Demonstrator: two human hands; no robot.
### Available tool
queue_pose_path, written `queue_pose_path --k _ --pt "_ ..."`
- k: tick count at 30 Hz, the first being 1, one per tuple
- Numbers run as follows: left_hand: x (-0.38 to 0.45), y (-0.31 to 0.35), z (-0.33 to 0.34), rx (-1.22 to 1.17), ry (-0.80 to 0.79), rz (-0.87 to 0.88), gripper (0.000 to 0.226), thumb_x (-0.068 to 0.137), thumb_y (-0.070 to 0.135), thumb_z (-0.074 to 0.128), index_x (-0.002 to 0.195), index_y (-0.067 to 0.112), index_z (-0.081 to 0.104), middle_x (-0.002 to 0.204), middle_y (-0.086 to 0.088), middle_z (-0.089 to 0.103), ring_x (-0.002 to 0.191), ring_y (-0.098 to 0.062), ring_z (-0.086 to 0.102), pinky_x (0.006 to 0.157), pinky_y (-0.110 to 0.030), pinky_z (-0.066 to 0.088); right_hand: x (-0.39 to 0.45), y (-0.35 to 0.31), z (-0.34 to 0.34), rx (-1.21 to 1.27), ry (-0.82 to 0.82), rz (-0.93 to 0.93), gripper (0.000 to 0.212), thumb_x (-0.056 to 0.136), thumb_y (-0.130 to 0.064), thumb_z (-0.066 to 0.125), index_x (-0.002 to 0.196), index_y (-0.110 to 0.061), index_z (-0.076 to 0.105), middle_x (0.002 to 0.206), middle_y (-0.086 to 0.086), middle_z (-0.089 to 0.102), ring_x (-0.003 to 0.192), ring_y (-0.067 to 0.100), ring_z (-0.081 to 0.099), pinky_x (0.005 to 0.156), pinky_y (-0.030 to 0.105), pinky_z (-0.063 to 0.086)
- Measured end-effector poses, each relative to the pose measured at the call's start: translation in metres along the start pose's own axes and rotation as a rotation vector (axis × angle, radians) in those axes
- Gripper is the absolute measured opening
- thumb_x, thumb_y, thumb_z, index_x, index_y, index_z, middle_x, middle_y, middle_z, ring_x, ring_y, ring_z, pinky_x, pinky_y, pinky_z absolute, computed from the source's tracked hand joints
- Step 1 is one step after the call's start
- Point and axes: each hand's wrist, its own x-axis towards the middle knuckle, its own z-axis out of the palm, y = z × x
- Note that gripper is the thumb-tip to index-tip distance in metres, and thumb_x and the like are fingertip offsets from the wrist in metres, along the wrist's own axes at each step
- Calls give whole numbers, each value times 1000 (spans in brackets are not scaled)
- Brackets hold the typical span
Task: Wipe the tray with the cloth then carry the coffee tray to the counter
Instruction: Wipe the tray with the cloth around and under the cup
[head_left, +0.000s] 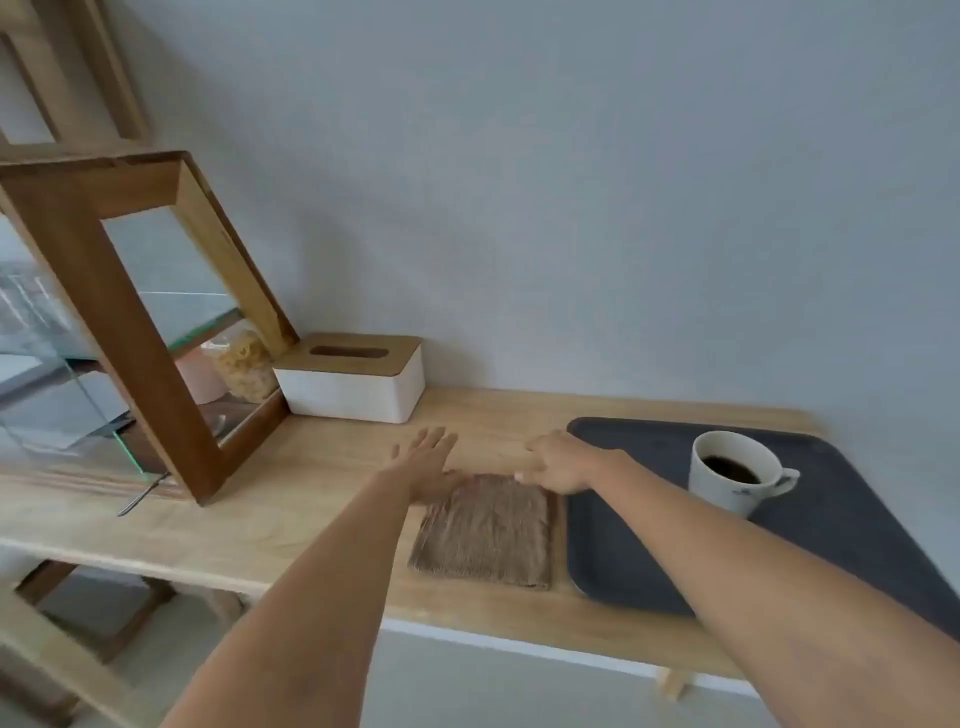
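The brown cloth (485, 530) lies folded on the surface (311, 499), just left of the tray's (628, 551) edge. Left hand (423, 465) spread flat at its far corner — right hand (558, 462) loosely curled there, gripping nothing.

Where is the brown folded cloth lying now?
The brown folded cloth lies on the light wooden table, just left of the dark grey tray, under both hands.

Café, glass pastry case (156, 322), coffee tray (649, 545)
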Motion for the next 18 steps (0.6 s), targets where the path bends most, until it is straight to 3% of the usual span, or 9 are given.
queue_pose_path --k 4,6,8,10,12,15,18 --pt "1 -2 24 -47 -61 47 73 88 67 34 150 35 15 163 2 1 149 -23 -4 116 -55 2 -3 -9 20 -92 -5 -40 61 89 -57 52 125 -8 55 128 13 54 122 30 46 109 50 34" --pt "-2 -4 33 -114 24 58 65 88 66 36 146 38 27 162 5 11 149 -21 3 116 -53 3 -7 -10 27 -32 114 -103 54 89 -49 57 130 -13 55 122 13 59 119 29 48 104 46 39" --pt "-6 -4 40 -203 165 89 51 89 59 43 133 35 44 153 5 34 144 -19 22 115 -51 13 -16 -11 34 93 234 -134 44 89 -39 63 124 -12 59 115 13 62 112 28 53 97 42 44" --pt "-13 3 45 -305 307 153 34 90 46 53 116 24 55 125 2 58 120 -20 51 104 -44 33 -23 -13 41 189 294 -145 29 88 -29 67 104 -5 63 102 11 65 97 27 60 81 38 50" --pt "-21 11 44 -401 384 205 20 88 32 62 99 16 60 98 0 65 92 -17 60 83 -35 44 -29 -13 43 220 297 -177 20 89 -21 66 91 -2 60 89 8 61 82 25 59 63 31 44" --pt "-36 17 33 -483 401 230 11 86 34 65 80 28 57 79 12 67 75 -3 59 65 -21 43 -45 -9 26 331 288 -214 15 90 -16 65 84 -9 52 77 3 56 65 16 50 55 25 34" --pt "-51 33 10 -573 436 305 12 82 41 67 78 34 58 75 20 67 70 -1 59 57 -12 39 -71 4 -4 427 306 -266 17 87 -18 69 96 -18 55 69 -6 52 60 9 49 57 25 37"
